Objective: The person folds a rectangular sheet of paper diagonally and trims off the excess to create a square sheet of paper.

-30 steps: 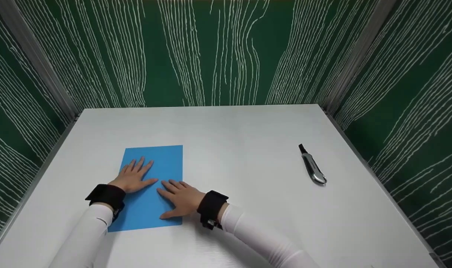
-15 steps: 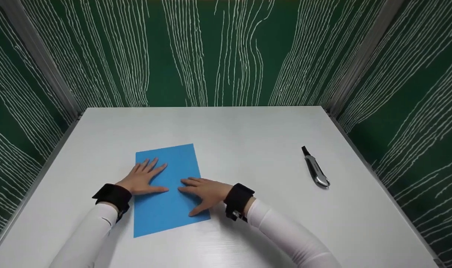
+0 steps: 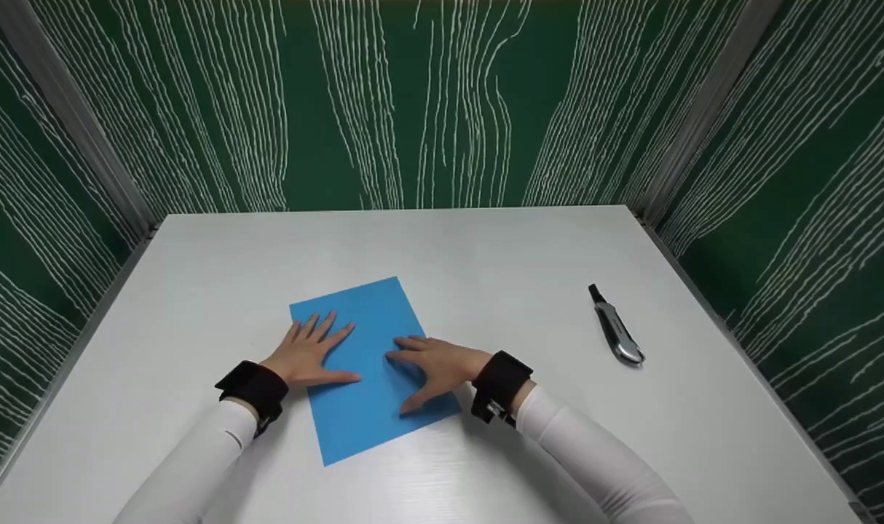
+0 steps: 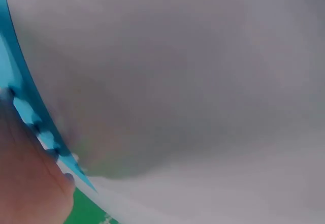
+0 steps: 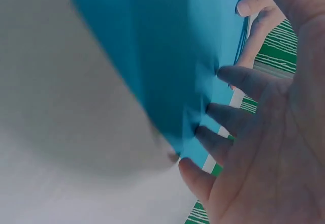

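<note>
A blue sheet of paper (image 3: 369, 407) lies flat on the white table, turned at a slant. On its left part rests my left hand (image 3: 311, 358), palm down with the fingers spread. My right hand (image 3: 438, 367) touches the sheet near its right edge, fingertips and thumb down and spread apart. In the right wrist view the fingertips of the right hand (image 5: 254, 148) press on the blue sheet (image 5: 152, 46). The left wrist view shows only part of the left hand (image 4: 30, 173) beside a strip of the sheet (image 4: 38, 107).
A utility knife (image 3: 617, 327) with a grey and black handle lies on the right of the white table (image 3: 500, 276). Green panels (image 3: 442, 109) with white wavy lines stand behind and at both sides. Grey frame posts (image 3: 697, 102) rise at the back corners.
Both hands have slid to the right with the blue sheet beneath them. The sheet has turned counterclockwise from nearly straight to slanted. The utility knife stays in its place.
</note>
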A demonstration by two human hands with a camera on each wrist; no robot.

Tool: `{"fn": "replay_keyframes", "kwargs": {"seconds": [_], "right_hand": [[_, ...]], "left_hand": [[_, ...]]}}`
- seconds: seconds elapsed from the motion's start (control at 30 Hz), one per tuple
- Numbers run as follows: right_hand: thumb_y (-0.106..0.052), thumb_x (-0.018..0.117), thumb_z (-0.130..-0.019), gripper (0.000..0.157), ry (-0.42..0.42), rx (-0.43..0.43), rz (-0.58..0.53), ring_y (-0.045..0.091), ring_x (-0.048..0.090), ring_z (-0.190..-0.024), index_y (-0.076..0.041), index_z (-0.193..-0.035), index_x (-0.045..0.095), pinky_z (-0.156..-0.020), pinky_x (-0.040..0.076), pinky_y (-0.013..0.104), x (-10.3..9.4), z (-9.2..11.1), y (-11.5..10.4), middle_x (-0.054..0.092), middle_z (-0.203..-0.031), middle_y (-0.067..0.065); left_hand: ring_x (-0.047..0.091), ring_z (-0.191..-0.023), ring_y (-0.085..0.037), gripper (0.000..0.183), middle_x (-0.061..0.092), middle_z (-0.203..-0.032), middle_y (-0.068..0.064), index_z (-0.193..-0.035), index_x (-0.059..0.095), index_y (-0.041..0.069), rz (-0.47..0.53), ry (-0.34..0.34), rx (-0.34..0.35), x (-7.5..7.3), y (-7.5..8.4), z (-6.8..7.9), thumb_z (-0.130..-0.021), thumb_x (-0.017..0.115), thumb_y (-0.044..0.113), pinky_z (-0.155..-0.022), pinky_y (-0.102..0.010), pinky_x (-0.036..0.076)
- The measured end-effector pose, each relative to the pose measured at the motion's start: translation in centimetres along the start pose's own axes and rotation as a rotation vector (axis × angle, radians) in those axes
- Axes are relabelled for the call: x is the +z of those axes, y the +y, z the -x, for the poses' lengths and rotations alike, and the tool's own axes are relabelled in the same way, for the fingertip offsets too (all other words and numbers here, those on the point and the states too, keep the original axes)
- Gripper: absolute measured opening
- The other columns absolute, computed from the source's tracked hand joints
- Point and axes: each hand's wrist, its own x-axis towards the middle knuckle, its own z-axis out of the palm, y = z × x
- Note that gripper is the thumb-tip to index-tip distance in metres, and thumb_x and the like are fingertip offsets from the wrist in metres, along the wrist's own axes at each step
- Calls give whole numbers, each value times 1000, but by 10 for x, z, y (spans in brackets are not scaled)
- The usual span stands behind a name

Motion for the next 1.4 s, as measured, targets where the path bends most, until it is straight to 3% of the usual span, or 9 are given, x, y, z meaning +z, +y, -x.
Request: {"fn": "replay_keyframes", "kwargs": {"seconds": [0.2,0.37,0.57,0.77,0.83,0.97,1.03,1.23,1.4], "right_hand": [[-63,74,-85,103,58,42,-17,38,11,-163,-23,-165,23,-131,16,58,-1,10,8,13,-175,10],[-63,74,-85,106,83,101,-32,41,9,-162,-20,-166,20,-130,16,62,0,18,13,10,-175,13],[-67,72,-84,110,71,204,-30,39,6,-163,-21,-167,16,-130,14,62,5,25,13,6,-176,11],[-69,72,-83,113,72,250,-18,42,3,-162,-21,-167,13,-127,11,69,13,30,15,3,-176,11],[-69,72,-83,113,81,262,-1,42,3,-162,-23,-167,13,-126,10,72,16,32,17,3,-176,10],[-71,71,-82,113,99,268,-1,43,1,-162,-24,-167,12,-124,9,75,21,34,22,2,-176,10],[-71,71,-82,114,104,264,-11,44,1,-162,-24,-167,11,-124,8,75,22,36,25,1,-176,10],[-67,73,-83,114,121,251,-12,45,1,-162,-21,-167,12,-123,7,76,22,42,34,2,-176,13],[-68,76,-79,119,121,244,-12,44,-1,-162,-22,-167,10,-123,4,76,23,45,40,-1,-176,13]], "left_hand": [[11,-158,-52,97,15,-172,-24,-164,26,15,-7,7,-53,5,29,-10,-90,67,62,-125,-72,13],[15,-158,-51,98,18,-171,-23,-164,28,18,-52,55,-104,12,52,-20,-88,63,69,-125,-71,18],[18,-157,-53,100,21,-171,-23,-163,31,18,-77,106,-162,21,70,-29,-86,60,75,-123,-72,22],[23,-155,-53,98,25,-170,-22,-162,34,20,-105,149,-201,26,83,-34,-86,57,78,-120,-72,28],[26,-154,-53,101,26,-170,-21,-162,33,23,-121,185,-195,32,83,-38,-85,48,86,-118,-72,30],[25,-155,-52,100,27,-170,-20,-162,33,23,-118,178,-166,32,87,-39,-86,48,85,-119,-72,29],[23,-156,-51,96,25,-170,-20,-162,34,19,-104,131,-131,27,91,-36,-88,58,76,-121,-71,27],[16,-160,-46,97,17,-173,-16,-164,27,21,-92,-4,25,25,95,-33,-89,63,69,-125,-68,20],[15,-160,-46,100,18,-173,-16,-164,26,22,-98,-25,84,25,100,-27,-86,66,70,-126,-67,20]]}}
